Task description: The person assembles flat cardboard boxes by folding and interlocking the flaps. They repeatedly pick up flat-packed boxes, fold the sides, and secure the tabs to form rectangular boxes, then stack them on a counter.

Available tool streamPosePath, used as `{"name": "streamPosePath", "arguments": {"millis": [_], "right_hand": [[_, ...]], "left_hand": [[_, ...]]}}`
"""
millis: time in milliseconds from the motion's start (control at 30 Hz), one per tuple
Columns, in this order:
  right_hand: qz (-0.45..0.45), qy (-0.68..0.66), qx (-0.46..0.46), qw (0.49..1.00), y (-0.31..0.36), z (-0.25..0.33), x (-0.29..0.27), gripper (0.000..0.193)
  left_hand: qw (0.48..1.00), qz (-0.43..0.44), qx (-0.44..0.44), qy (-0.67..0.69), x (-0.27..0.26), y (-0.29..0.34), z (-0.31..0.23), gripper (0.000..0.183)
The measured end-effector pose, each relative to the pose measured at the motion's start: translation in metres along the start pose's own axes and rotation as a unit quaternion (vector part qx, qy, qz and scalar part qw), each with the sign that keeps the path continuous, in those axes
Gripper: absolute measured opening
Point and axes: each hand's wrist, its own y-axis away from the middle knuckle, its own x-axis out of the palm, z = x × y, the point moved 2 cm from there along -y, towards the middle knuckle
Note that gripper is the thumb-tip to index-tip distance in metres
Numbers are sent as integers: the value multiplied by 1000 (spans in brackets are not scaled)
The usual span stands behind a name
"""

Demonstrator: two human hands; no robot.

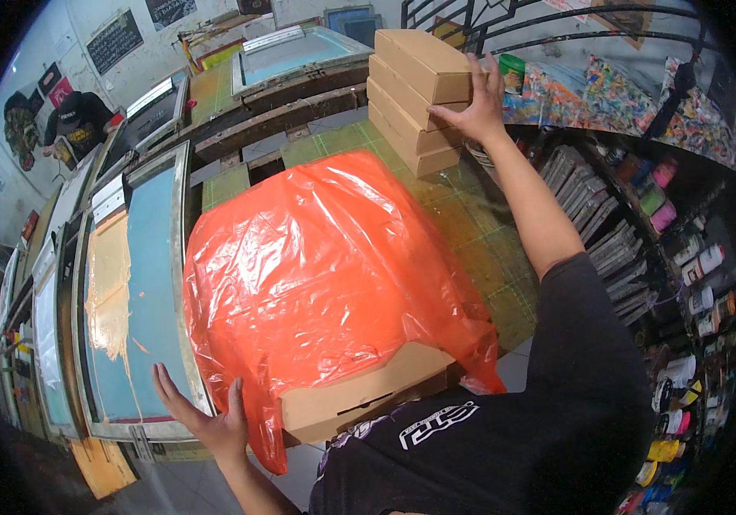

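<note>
A large orange-red plastic bag (308,266) lies spread over the work table in front of me. From its near opening shows the side of a brown cardboard box (359,390); the rest of what it covers is hidden. My left hand (212,422) is beside the bag's near left corner, fingers apart and holding nothing. At the far right of the table stands a stack of several flat brown cardboard boxes (424,64). My right hand (481,107) rests against the stack's right side, fingers spread and thumb pointing left across the boxes.
Framed printing screens (151,283) line the left, one smeared with peach ink. Another framed screen (303,56) lies at the back. Shelves of ink bottles and jars (702,266) stand close on the right. A person in black (80,124) works at the far left.
</note>
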Motion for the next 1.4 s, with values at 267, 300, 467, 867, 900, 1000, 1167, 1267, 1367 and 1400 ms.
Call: {"name": "streamPosePath", "arguments": {"millis": [267, 300, 467, 867, 900, 1000, 1167, 1267, 1367, 1400], "right_hand": [[7, -64, 73, 995, 6, -6, 26, 96], [14, -72, 75, 994, 5, -5, 27, 96], [32, -33, 76, 996, 8, -3, 17, 105], [246, -498, 80, 828, 185, 185, -203, 58], [308, -512, 27, 802, 200, 194, -217, 54], [426, -441, -111, 782, 238, 269, -260, 57], [426, -298, -92, 849, 203, 347, -306, 68], [394, -211, -97, 889, 149, 397, -355, 75], [360, -161, -100, 913, 149, 420, -402, 85], [342, -164, -107, 919, 150, 432, -417, 87]], "left_hand": [[996, 8, -77, 37, 1, 21, 20, 92], [995, 4, -92, 48, 0, 26, 23, 91], [985, -32, -144, 90, -12, 52, 27, 80], [972, 211, 61, 79, -29, 149, 21, 41], [976, 199, 47, 73, -31, 158, 25, 45], [981, 181, 33, 69, -38, 174, 35, 54], [973, 218, 29, 70, -117, 140, 16, 72], [966, 239, 11, 101, -211, 115, -11, 82], [957, 263, -5, 119, -307, 131, -21, 85], [959, 259, -10, 111, -341, 147, -14, 85]]}}
